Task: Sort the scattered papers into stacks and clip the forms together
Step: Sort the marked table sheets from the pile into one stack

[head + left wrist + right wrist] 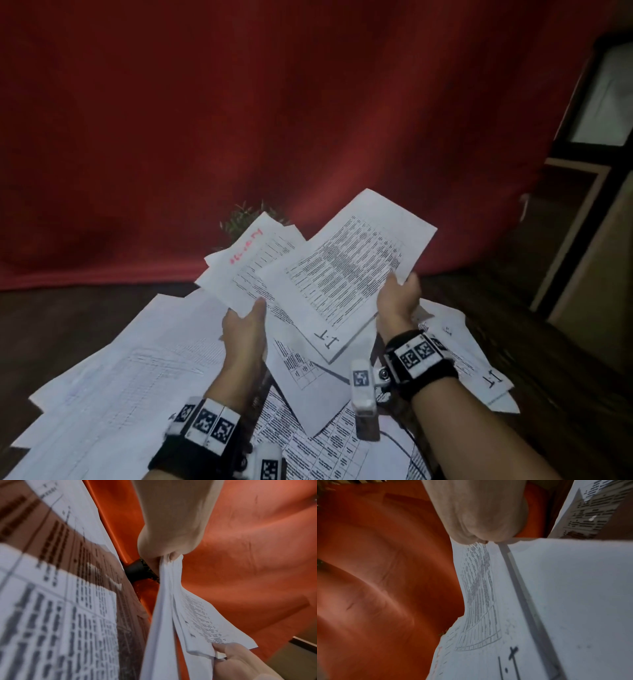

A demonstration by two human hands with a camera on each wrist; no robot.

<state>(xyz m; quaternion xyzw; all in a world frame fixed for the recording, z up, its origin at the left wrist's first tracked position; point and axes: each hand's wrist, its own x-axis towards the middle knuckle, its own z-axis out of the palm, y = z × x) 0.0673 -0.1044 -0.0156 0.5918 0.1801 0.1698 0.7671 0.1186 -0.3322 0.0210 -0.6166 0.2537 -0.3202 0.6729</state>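
Both hands hold printed forms up above the table. My left hand [247,317] pinches the near corner of a small bundle of sheets [251,263], the top one marked in red ink. My right hand [399,287] grips the right edge of another bundle [346,270] of table-printed pages labelled "1.T", which overlaps the left bundle. In the left wrist view the left hand [169,555] pinches several sheets [173,601] edge-on, with the right hand [228,654] holding their far side. In the right wrist view the right hand [488,539] pinches the held pages [556,588].
Many loose printed sheets [120,370] lie scattered over the dark wooden table [548,342], under and around both arms. A small potted plant [246,219] stands behind the held papers. A red cloth [239,120] hangs at the back; a cabinet [589,240] stands at right.
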